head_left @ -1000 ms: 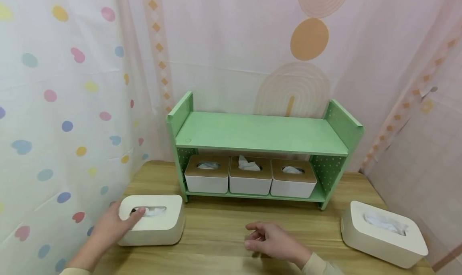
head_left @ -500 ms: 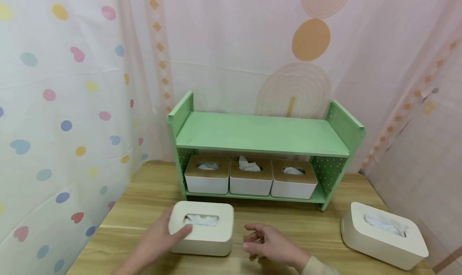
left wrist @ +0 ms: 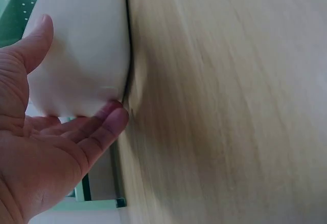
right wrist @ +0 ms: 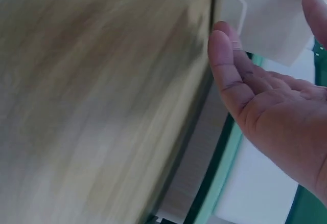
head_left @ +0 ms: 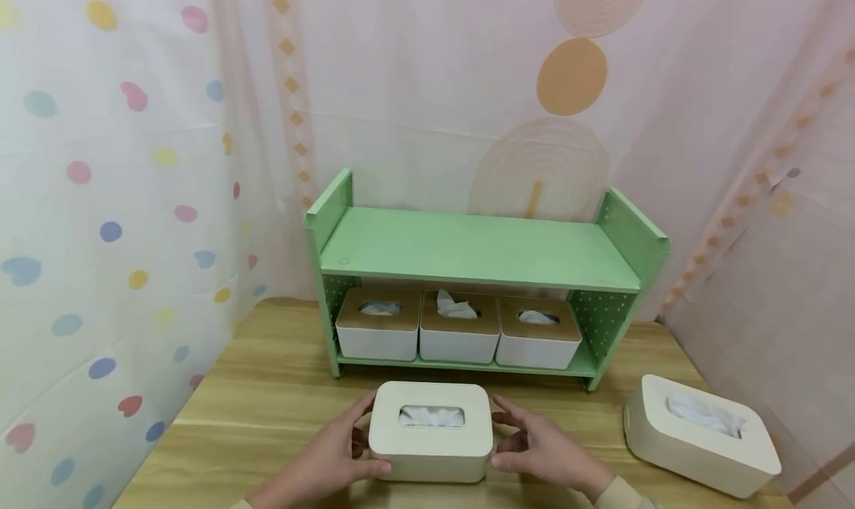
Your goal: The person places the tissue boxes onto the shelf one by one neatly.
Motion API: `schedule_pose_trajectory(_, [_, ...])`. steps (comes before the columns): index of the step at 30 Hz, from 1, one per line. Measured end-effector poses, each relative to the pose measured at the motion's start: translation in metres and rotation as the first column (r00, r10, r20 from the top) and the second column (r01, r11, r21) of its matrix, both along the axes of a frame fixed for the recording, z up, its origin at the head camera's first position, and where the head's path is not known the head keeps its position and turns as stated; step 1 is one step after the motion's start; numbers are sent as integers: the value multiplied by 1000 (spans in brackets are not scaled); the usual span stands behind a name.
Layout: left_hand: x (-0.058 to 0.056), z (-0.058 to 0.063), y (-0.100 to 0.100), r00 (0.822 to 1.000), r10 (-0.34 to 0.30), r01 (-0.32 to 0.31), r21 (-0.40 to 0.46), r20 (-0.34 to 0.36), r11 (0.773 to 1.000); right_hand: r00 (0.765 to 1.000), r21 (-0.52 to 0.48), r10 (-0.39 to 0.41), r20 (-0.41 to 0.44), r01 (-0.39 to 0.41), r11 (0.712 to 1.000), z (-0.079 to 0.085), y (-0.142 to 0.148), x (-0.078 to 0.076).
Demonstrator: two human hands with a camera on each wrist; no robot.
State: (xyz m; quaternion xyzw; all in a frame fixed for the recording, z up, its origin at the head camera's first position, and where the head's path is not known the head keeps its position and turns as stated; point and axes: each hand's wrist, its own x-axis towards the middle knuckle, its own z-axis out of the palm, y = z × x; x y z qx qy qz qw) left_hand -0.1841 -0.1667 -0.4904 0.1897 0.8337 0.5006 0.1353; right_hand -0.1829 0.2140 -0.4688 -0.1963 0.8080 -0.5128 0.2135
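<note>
A cream tissue box [head_left: 430, 442] with white tissue in its slot sits on the wooden table, between my two hands. My left hand [head_left: 334, 453] grips its left end, thumb over the front corner. The left wrist view shows this hand's fingertips [left wrist: 116, 119] low against the end, near the tabletop. At the right end, my right hand [head_left: 544, 450] has its fingertips right beside the box. Its fingers [right wrist: 222, 55] are gently bent in the right wrist view, with the thumb standing apart.
Behind stands a green two-level shelf [head_left: 477, 249]. Its lower level holds three white tissue boxes with wooden lids [head_left: 459, 314]. Another cream tissue box [head_left: 701, 435] lies angled on the right of the table [head_left: 247, 390]. Patterned curtains [head_left: 414, 86] hang behind and at the sides.
My left hand has slid the cream tissue box from the left side to the middle front, up to my right hand. The right hand has barely moved.
</note>
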Motion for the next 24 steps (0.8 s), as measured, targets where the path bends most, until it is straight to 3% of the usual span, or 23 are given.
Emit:
schedule_pose_trajectory(7, [-8,0,-5,1000,-21,20,-34,-10,999,992,97,50,-115,-39,994,-9,-6,-13])
schedule_pose_trajectory(11, [-12,-1,-2,1000,12,-13,-45,-17,999,989,89,55,-139,-42,995,-11,-12,-18])
schedule_pose_trajectory(16, [-10,-4,-2,998,29,-32,59,53,998,994,9,47,-102,-46,999,-12,-18,-18])
schedule_pose_trajectory(18, [-8,-3,-2,997,30,-36,99,65,994,993,30,33,-115,-30,999,-9,-19,-16])
schedule_pose_trajectory(21, [-6,5,-1,998,49,-52,94,32,994,990,41,16,-143,-10,999,-1,-19,-13])
schedule_pose_trajectory(24, [-2,23,1,996,77,-74,55,-41,996,968,46,14,-249,-3,999,13,-18,-9])
